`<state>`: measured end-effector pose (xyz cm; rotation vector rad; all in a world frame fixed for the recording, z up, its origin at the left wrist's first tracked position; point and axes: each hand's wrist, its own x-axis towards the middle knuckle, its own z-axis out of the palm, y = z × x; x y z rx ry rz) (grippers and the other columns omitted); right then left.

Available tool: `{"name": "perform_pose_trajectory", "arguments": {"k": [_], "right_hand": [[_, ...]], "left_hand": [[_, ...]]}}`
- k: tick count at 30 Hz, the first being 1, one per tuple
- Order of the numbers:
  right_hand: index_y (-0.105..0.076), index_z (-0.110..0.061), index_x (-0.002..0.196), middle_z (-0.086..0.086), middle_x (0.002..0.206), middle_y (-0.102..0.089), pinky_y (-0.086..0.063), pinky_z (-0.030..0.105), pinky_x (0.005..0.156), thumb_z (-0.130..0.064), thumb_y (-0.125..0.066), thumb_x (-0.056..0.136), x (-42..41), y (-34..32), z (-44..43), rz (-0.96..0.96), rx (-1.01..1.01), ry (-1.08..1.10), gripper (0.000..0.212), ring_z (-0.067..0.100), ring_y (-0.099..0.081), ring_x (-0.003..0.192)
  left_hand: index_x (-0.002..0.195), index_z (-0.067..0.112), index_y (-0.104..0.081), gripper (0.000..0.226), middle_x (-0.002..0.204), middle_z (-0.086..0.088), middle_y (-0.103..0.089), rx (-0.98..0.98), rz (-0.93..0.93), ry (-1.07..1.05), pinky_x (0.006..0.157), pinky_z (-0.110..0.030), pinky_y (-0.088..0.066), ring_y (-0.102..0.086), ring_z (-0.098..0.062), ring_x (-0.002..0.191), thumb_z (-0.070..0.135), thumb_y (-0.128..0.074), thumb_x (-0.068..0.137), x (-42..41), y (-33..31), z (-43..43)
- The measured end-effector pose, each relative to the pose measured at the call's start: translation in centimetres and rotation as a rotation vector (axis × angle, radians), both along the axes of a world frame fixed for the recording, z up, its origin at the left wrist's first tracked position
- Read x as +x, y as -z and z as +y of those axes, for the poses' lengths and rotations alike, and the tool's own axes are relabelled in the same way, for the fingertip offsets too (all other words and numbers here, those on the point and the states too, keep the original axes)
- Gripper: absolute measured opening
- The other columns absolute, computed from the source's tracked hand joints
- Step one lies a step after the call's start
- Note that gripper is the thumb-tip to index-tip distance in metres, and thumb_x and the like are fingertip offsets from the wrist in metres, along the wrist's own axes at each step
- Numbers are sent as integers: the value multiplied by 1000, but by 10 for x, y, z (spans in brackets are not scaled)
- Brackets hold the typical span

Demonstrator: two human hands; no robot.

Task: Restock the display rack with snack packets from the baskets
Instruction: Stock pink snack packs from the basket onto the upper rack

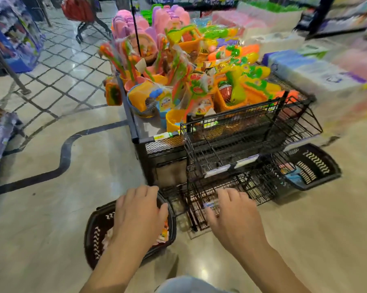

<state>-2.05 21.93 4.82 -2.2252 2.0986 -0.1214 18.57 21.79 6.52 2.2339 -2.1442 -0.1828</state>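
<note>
Hovering with fingers loosely spread and nothing in them, the left hand (139,210) sits right above the near basket (94,235), and the snack packets (162,234) peek out just under its fingertips, so that hand is the nearer one for the pick. Most of the pile is hidden below the palm, so which way the packets' long sides run cannot be told. Over to its right, the right hand (235,214) is relaxed too, fingers splayed at the front of the display rack (220,149), low tier, holding nothing I can make out. The far basket (317,166) lies well beyond that hand, behind the rack. My read: reach straight down, then carry rightward to the rack.
</note>
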Motion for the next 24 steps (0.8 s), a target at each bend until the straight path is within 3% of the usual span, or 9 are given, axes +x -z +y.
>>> {"name": "perform_pose_trajectory", "arguments": {"k": [9,11,15,19,24], "right_hand": [[-40,-27,147,-3,143,-50,-39,37,108,-58,-37,102,-156,-4,40,-77,122,175,55,22,-47,130],[-43,-25,146,-1,143,-52,-40,38,108,-56,-38,102,-191,-2,47,-80,142,225,54,23,-49,129],[-58,-22,133,1,122,-64,-48,42,92,-54,-47,97,-252,3,57,-92,141,342,49,28,-59,109],[-45,-23,146,0,140,-54,-40,40,104,-54,-42,102,-306,0,57,-122,168,388,54,26,-51,124],[-38,-24,153,0,148,-48,-38,39,108,-55,-37,103,-358,3,44,-133,187,469,58,25,-46,130]], "left_hand": [[149,34,-42,53,149,13,-49,91,-54,204,112,-35,-36,-44,-15,138,59,-42,102,-169,2,-12],[145,34,-45,51,145,13,-52,110,-64,248,109,-35,-39,-46,-15,135,60,-42,101,-208,4,-12],[146,34,-44,53,145,13,-52,138,-78,334,110,-35,-40,-48,-15,134,61,-41,101,-275,8,-10],[147,33,-42,50,146,13,-49,130,-57,426,113,-34,-36,-45,-13,136,58,-40,103,-328,6,-16],[147,33,-42,50,145,13,-50,142,-81,481,111,-33,-36,-45,-13,135,58,-40,103,-380,8,-42]]}}
